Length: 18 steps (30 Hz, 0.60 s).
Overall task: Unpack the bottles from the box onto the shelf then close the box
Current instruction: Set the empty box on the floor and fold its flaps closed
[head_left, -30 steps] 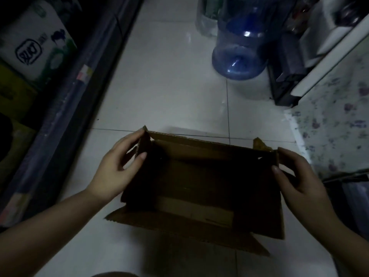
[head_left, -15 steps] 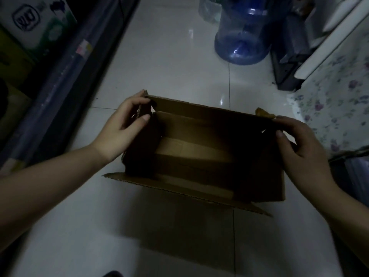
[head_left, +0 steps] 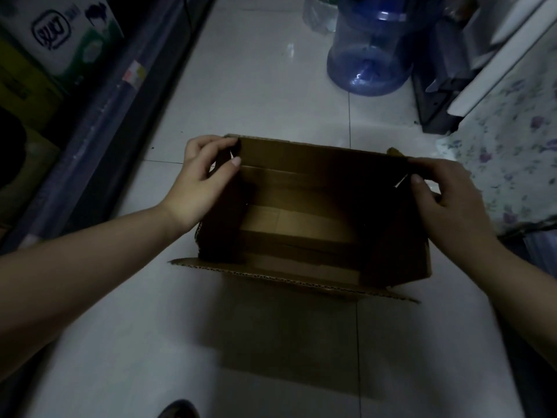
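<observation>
A brown cardboard box [head_left: 301, 224] stands open on the white tiled floor, and I see no bottles inside it. My left hand [head_left: 202, 179] pinches the box's left side flap at the far left corner, thumb inside. My right hand [head_left: 443, 191] grips the right side flap at the far right corner. The near long flap [head_left: 289, 277] lies folded outward toward me. The shelf [head_left: 90, 116] runs along the left edge of the view.
A large blue water jug [head_left: 369, 52] stands on the floor beyond the box. White and yellow cartons [head_left: 60, 40] sit on the left shelf. A dark stand [head_left: 437, 101] and a flowered cloth [head_left: 518, 146] are at the right. A shoe tip [head_left: 177, 410] shows at the bottom.
The view has tilted and the box now sits further from me in the frame. Both hands keep their hold on the side flaps, which lean further inward over the box.
</observation>
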Each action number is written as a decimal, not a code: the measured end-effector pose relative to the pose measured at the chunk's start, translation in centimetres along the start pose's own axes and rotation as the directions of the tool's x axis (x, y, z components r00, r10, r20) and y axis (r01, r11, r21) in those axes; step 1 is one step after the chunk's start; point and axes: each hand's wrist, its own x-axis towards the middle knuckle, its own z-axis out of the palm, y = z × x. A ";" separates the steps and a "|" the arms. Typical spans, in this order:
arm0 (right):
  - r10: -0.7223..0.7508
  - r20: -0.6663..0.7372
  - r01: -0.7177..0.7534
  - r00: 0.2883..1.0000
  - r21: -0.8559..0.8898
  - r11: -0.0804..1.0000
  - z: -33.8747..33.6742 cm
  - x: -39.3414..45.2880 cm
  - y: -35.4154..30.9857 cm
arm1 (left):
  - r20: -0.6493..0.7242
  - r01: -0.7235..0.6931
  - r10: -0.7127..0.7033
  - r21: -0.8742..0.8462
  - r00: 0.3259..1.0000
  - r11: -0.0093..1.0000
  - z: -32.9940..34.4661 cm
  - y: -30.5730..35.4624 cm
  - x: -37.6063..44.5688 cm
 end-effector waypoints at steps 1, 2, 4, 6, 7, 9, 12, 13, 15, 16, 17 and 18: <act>0.001 0.005 -0.001 1.000 -0.005 1.000 0.0 0.1 0.0 | -0.005 0.011 -0.011 -0.004 1.000 1.000 0.1 0.0 0.0; -0.003 0.009 0.003 1.000 -0.010 1.000 0.0 0.2 0.1 | -0.007 0.020 -0.020 -0.008 1.000 1.000 0.1 0.0 0.1; 0.006 0.042 -0.006 0.999 0.002 1.000 0.2 0.4 0.6 | -0.006 0.026 -0.026 -0.017 1.000 1.000 0.2 0.1 0.4; 0.036 0.090 -0.039 0.995 0.040 0.998 0.5 0.7 0.8 | 0.006 0.028 -0.028 -0.025 1.000 0.999 0.5 -0.1 0.7; 0.045 0.095 -0.051 0.994 0.056 0.997 0.7 0.7 0.6 | 0.016 0.031 -0.031 -0.035 0.999 0.999 0.7 -0.1 0.7; 0.040 0.070 -0.046 0.997 0.081 0.996 1.3 0.6 -0.1 | 0.035 0.029 -0.027 -0.051 0.999 0.998 1.2 -0.2 0.4; 0.031 0.075 -0.039 0.997 0.107 0.994 2.7 0.0 -1.2 | 0.062 0.002 0.000 -0.036 0.998 0.999 2.2 -0.4 -0.2; 0.028 0.089 -0.038 0.996 0.106 0.994 3.3 -0.2 -1.3 | 0.074 0.003 -0.001 -0.028 0.997 1.000 2.4 -0.6 -0.3; 0.019 0.108 -0.029 0.994 0.099 0.995 4.2 -0.4 -1.3 | 0.090 0.003 -0.002 -0.006 0.996 1.000 2.7 -1.0 -0.3; 0.022 0.108 -0.032 0.994 0.100 0.994 4.5 -0.5 -1.1 | 0.090 0.004 -0.004 0.000 0.996 1.000 2.8 -1.2 -0.3; 0.034 0.100 -0.045 0.994 0.107 0.993 4.7 -0.6 -1.0 | 0.083 0.011 -0.011 -0.003 0.996 1.000 2.8 -1.4 -0.3; 0.054 0.089 -0.065 0.995 0.122 0.990 4.8 -0.7 -0.9 | 0.070 0.025 -0.023 -0.017 0.997 1.000 2.8 -1.7 -0.3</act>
